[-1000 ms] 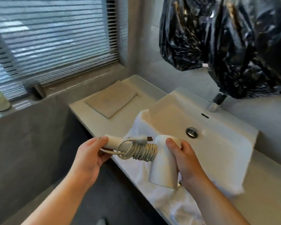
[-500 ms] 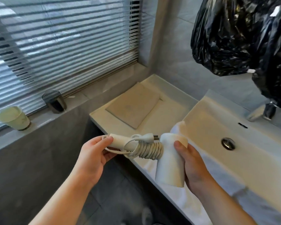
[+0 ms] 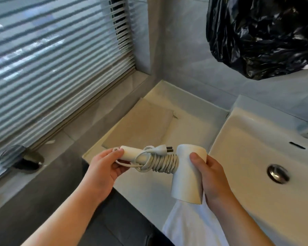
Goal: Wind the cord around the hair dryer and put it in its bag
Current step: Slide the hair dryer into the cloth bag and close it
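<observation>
While the left hand [image 3: 103, 167] grips the end of its handle and the right hand [image 3: 212, 176] is curled round its barrel, the white matte plastic hair dryer [image 3: 187, 174] is in the air above the front edge of the pale smooth tabletop [image 3: 190, 125]. Its slim round handle points left, almost level; its thick cylinder barrel points down toward the person. The white rubbery cord [image 3: 160, 162] sits in tight coils round the handle. The flat beige cloth bag [image 3: 140, 125] lies near the tabletop's far left corner.
</observation>
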`<state>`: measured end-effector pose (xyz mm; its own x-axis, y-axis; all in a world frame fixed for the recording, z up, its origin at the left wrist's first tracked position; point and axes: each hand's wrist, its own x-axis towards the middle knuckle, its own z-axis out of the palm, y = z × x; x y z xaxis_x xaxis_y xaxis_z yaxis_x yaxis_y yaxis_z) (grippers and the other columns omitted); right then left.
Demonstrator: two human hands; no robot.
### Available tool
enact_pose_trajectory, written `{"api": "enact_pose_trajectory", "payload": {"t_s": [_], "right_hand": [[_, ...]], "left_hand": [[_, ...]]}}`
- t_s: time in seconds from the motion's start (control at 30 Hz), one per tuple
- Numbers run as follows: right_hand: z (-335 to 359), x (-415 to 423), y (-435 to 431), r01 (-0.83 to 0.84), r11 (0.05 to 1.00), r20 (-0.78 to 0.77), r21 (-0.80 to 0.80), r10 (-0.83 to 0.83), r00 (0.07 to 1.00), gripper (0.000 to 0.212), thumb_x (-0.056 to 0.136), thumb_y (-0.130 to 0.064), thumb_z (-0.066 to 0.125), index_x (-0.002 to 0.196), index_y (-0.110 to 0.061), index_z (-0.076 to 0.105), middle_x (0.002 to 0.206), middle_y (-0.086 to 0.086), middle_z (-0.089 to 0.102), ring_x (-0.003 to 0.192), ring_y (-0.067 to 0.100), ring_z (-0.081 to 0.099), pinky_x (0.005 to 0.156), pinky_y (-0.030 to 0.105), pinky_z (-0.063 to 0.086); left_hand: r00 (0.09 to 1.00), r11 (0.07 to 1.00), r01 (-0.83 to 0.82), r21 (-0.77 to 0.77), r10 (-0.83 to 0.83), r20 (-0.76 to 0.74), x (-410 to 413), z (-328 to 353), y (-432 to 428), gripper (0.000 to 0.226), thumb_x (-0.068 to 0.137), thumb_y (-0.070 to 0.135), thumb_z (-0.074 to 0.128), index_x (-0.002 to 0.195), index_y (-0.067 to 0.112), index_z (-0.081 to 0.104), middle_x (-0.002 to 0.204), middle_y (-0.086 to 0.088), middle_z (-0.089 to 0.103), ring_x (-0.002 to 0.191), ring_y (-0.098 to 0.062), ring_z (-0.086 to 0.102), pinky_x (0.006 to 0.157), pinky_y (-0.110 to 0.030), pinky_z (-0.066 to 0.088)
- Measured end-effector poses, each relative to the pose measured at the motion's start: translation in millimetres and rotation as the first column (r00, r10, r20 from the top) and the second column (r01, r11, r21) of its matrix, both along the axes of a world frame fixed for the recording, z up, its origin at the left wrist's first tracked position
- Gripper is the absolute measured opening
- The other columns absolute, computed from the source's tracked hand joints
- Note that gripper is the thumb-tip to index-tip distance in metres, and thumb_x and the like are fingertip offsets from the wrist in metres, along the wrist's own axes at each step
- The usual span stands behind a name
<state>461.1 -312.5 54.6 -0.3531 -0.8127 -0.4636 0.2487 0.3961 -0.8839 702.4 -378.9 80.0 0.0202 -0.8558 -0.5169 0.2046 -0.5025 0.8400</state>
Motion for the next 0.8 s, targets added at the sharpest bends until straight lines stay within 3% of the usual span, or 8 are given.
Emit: {"api": "enact_pose_trajectory", "payload": {"t_s": [0.23,0.33,0.37,0.43,0.47,0.53,0.6,0.8], "right_hand": [[-11.6,-33.6,-66.6,0.144,0.989,0.014,0.04,-0.144,0.989,0.044,0.067,-0.043,0.071,0.097,-0.012,0.069,0.096,0.018,0.073,0.083,0.036,0.069,0.068,0.047,0.057],[-10.8,-49.5,-83.9,0.224,0.973,0.035,0.045,-0.226,0.974,0.03,0.083,-0.033,0.068,0.099,-0.007,0.068,0.095,0.022,0.072,0.079,0.036,0.069,0.064,0.041,0.056],[-11.1,-53.3,-89.0,0.243,0.969,0.036,0.055,-0.245,0.969,0.03,0.085,-0.033,0.065,0.099,-0.007,0.068,0.095,0.022,0.072,0.08,0.037,0.069,0.064,0.04,0.056],[-12.3,-58.1,-99.7,0.275,0.959,0.021,0.072,-0.277,0.961,0.028,0.086,-0.035,0.065,0.097,-0.009,0.068,0.094,0.019,0.072,0.079,0.034,0.069,0.064,0.039,0.054],[-13.3,-60.1,-104.4,0.295,0.952,0.004,0.083,-0.296,0.955,0.027,0.086,-0.036,0.065,0.095,-0.011,0.067,0.092,0.016,0.072,0.078,0.031,0.069,0.064,0.037,0.054],[-16.2,-62.3,-112.4,0.325,0.94,-0.042,0.1,-0.322,0.946,0.027,0.083,-0.041,0.067,0.092,-0.015,0.067,0.092,0.012,0.072,0.08,0.029,0.068,0.067,0.039,0.054],[-21.0,-62.7,-117.8,0.353,0.928,-0.073,0.119,-0.347,0.935,0.036,0.078,-0.048,0.07,0.093,-0.016,0.066,0.095,0.012,0.072,0.085,0.03,0.069,0.074,0.045,0.056],[-33.6,-56.3,-121.6,0.416,0.888,-0.154,0.196,-0.391,0.907,0.063,0.059,-0.066,0.068,0.1,-0.017,0.065,0.097,0.009,0.071,0.087,0.03,0.068,0.079,0.048,0.057]], "left_hand": [[0.977,0.99,0.117,0.076,-0.101,-0.187,-38.3,-15.8,-102.7,0.052,0.1,0.048,0.034,0.113,0.007,0.063,0.104,-0.016,0.072,0.096,-0.031,0.066,0.083,-0.045,0.051],[0.988,0.978,0.144,0.153,-0.152,0.039,-64.6,-56.5,-140.8,0.04,0.103,0.036,0.04,0.113,0.006,0.063,0.105,-0.015,0.065,0.096,-0.031,0.059,0.073,-0.036,0.051],[0.932,0.964,0.218,0.153,-0.252,0.261,-74.0,-76.8,-151.0,0.028,0.102,0.029,0.046,0.115,0.009,0.061,0.11,-0.012,0.061,0.101,-0.028,0.056,0.073,-0.033,0.049],[0.552,0.824,0.518,0.23,-0.527,0.646,-89.6,-119.2,-168.8,0.05,0.094,0.039,0.058,0.139,0.019,0.047,0.136,-0.01,0.049,0.126,-0.027,0.048,0.093,-0.036,0.046],[0.296,0.712,0.614,0.34,-0.607,0.738,-95.2,-138.0,-174.8,0.07,0.09,0.05,0.058,0.15,0.025,0.032,0.153,-0.009,0.034,0.14,-0.029,0.034,0.107,-0.043,0.038],[-0.023,0.586,0.637,0.501,-0.635,0.772,-97.9,-165.0,-181.3,0.084,0.086,0.063,0.05,0.155,0.034,0.011,0.165,-0.007,0.004,0.15,-0.032,0.007,0.115,-0.056,0.022],[-0.16,0.55,0.624,0.555,-0.605,0.78,-96.3,-178.4,-181.2,0.079,0.087,0.064,0.045,0.153,0.04,0.008,0.165,-0.007,-0.003,0.15,-0.033,-0.003,0.113,-0.064,0.016],[-0.319,0.33,0.795,0.51,-0.488,0.813,-77.1,-179.1,-195.8,0.074,0.083,0.052,0.059,0.149,0.042,0.027,0.165,-0.006,0.005,0.151,-0.031,0.002,0.114,-0.062,0.015]]}}
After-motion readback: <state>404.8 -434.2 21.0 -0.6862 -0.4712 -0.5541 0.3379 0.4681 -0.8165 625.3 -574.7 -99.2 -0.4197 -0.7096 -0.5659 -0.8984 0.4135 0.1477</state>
